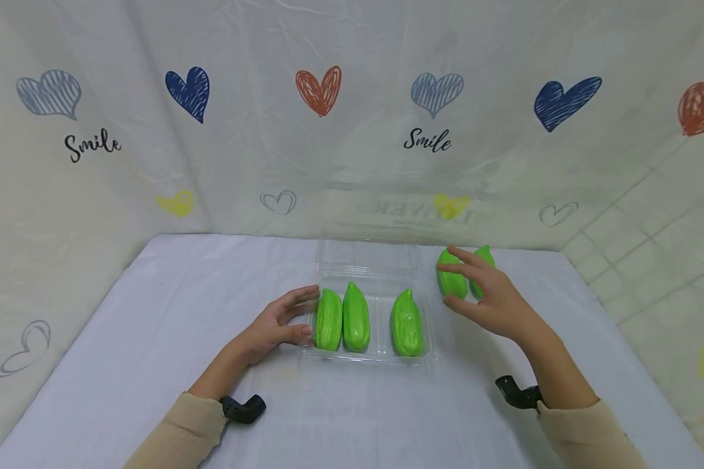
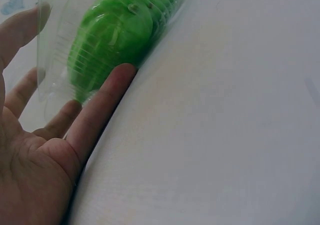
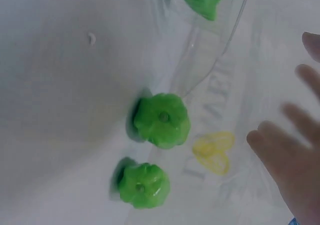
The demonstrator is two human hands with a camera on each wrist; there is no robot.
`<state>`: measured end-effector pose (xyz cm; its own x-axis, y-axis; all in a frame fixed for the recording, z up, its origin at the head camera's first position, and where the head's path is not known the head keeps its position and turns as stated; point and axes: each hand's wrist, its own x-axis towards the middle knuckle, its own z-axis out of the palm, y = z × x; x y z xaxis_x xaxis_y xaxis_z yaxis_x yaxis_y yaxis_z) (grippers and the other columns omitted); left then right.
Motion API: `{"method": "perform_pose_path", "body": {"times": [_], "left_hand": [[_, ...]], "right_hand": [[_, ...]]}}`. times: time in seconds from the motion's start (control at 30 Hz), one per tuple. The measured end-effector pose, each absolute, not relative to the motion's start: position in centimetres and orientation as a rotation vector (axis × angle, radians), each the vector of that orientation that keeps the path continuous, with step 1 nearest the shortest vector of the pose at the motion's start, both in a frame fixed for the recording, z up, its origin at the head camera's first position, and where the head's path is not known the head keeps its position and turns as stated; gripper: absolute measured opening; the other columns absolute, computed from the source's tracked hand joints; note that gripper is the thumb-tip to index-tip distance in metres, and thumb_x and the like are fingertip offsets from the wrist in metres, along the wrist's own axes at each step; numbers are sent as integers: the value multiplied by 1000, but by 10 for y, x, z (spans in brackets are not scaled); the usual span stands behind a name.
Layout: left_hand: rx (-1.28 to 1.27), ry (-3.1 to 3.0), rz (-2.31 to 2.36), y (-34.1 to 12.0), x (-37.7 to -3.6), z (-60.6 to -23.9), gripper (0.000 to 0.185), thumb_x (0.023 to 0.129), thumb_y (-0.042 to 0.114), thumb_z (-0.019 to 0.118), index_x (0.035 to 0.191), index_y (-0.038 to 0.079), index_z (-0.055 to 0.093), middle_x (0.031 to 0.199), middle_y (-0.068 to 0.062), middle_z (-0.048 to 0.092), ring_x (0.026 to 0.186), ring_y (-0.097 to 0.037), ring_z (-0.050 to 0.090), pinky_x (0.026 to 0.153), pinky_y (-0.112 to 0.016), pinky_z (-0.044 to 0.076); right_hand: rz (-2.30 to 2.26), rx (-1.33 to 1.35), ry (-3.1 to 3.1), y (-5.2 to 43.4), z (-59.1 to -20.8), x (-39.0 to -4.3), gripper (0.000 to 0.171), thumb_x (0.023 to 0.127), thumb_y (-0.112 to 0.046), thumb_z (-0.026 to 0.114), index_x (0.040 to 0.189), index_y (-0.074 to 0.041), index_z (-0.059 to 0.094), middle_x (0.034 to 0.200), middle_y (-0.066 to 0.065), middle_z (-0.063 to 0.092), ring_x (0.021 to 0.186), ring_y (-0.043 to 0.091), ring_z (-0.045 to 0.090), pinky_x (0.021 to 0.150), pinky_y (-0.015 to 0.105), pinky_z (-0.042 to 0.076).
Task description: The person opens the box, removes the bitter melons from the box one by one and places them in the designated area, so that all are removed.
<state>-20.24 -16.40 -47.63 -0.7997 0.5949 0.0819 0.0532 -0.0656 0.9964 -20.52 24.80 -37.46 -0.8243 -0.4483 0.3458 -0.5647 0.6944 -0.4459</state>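
Observation:
A clear plastic clamshell box (image 1: 368, 357) stands with its lid (image 1: 368, 254) raised at the back. Inside lie three glossy green, ribbed, oblong fruits: one by the left wall (image 1: 328, 320), another beside it (image 1: 356, 318), a third on the right (image 1: 407, 324). My left hand (image 1: 281, 324) rests against the box's left side, its thumb low on the wall in the left wrist view. With fingers spread and nothing held, my right hand (image 1: 487, 293) hovers near two more green fruits (image 3: 162, 121) (image 3: 145, 186) right of the box. It partly covers them in the head view.
A white cloth covers the table (image 1: 369, 417). Behind it hangs a pale curtain (image 1: 364, 156) printed with hearts and the word Smile. Each wrist carries a black camera mount, one left (image 1: 243, 409) and one right (image 1: 517, 393).

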Motion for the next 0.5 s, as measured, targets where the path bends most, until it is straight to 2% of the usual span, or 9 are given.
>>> {"method": "perform_pose_path", "body": {"times": [0.3, 0.5], "left_hand": [[678, 1815, 1932, -164, -202, -477, 72, 84, 8, 64, 145, 17, 26, 148, -3, 24, 134, -29, 26, 84, -45, 48], [680, 1828, 1924, -164, -203, -478, 71, 84, 8, 63, 145, 18, 27, 148, -2, 25, 134, -28, 26, 83, -45, 48]], "right_hand": [[808, 894, -2712, 231, -376, -193, 51, 80, -31, 70, 128, -31, 52, 146, -3, 31, 133, 26, 30, 92, 54, 37], [765, 941, -2728, 221, -382, -187, 50, 82, -33, 68, 129, -30, 51, 147, -3, 30, 131, 23, 33, 90, 49, 42]]}}
